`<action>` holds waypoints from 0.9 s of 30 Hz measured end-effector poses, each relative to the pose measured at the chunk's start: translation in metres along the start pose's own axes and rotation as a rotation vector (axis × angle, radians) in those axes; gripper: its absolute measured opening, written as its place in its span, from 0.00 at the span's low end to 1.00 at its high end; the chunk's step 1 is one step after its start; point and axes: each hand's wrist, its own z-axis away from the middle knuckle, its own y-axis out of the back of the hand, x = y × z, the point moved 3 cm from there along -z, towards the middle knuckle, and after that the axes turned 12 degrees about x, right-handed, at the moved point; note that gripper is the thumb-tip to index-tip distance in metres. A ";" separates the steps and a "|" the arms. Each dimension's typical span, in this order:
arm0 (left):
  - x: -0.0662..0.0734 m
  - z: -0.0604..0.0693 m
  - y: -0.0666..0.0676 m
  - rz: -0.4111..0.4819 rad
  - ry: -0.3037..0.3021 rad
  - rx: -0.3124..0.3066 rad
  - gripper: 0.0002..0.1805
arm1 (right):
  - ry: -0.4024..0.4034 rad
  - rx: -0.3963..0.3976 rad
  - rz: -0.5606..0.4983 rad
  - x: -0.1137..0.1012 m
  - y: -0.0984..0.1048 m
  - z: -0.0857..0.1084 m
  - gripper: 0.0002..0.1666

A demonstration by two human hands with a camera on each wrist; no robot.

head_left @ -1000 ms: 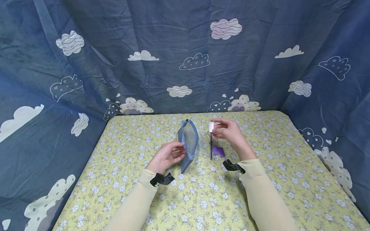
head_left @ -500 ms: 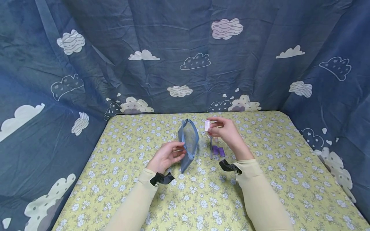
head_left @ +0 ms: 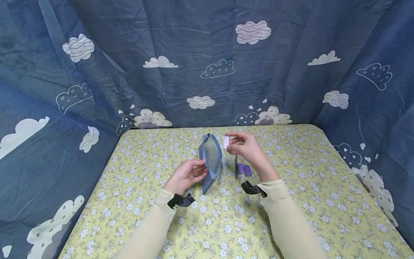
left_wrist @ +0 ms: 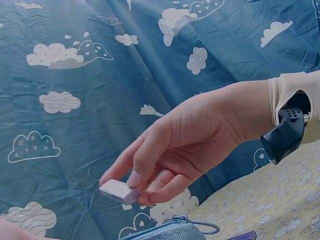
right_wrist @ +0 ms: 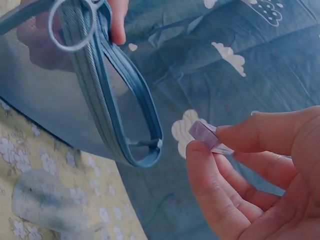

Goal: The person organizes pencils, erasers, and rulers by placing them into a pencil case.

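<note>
My left hand (head_left: pixel 188 175) pinches the near rim of a blue see-through zip pouch (head_left: pixel 209 183), which stands upright with its mouth spread apart. In the right wrist view the pouch's zip (right_wrist: pixel 95 100) has a ring pull. Between thumb and fingertips, my right hand (head_left: pixel 244 145) pinches a small white-and-lilac eraser (head_left: pixel 226 142) just right of the pouch's mouth, apart from it. The eraser's pale top (left_wrist: pixel 120 189) shows in the left wrist view. Below my right hand a dark pen (head_left: pixel 236 169) lies beside two small purple blocks (head_left: pixel 244 169).
A clear plastic piece (right_wrist: pixel 42 200) lies on the flowered yellow cloth (head_left: pixel 207 230) near the pouch; its kind is unclear. A blue curtain with clouds (head_left: pixel 181 90) encloses the table's back and sides.
My right hand has moved left with the eraser, from above the pen to near the pouch's mouth. My left hand and the pouch have stayed almost still.
</note>
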 end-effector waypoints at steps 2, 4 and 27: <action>0.000 0.000 0.000 0.003 0.002 0.004 0.06 | 0.004 -0.006 0.006 0.003 -0.003 -0.001 0.29; 0.000 0.000 0.000 0.006 0.007 0.008 0.08 | 0.008 -0.010 0.008 0.010 -0.005 -0.003 0.29; -0.001 -0.001 -0.002 -0.005 0.021 0.007 0.04 | 0.087 -0.043 0.112 0.025 -0.034 0.001 0.26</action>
